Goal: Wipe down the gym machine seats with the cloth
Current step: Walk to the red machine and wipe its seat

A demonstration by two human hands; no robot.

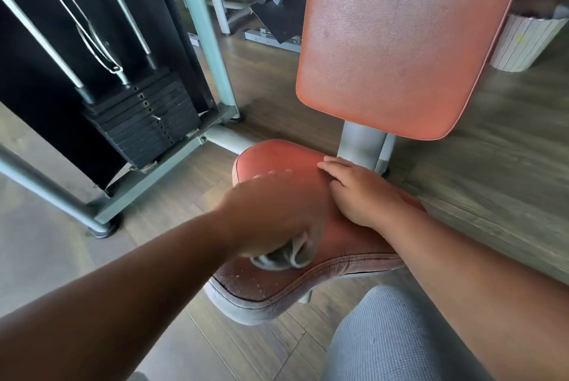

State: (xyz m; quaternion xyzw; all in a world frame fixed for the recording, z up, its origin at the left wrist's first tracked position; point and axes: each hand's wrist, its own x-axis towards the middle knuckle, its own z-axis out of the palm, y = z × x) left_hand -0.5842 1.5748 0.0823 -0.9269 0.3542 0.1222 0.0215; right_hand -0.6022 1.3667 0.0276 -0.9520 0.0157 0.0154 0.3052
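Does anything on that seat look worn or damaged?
Yes. The seat's front edge is frayed and faded grey, with pale flecks, just below the cloth held by the left hand.

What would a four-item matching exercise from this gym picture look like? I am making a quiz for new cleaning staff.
Things:
1. cloth
2. right hand
3. weight stack
4. white bin

Places or states:
A. on the floor behind the backrest
B. resting flat on the seat, near its back
C. bunched under the left hand on the seat
D. inside the grey frame at left

Pairs: 1-C, 2-B, 3-D, 4-A
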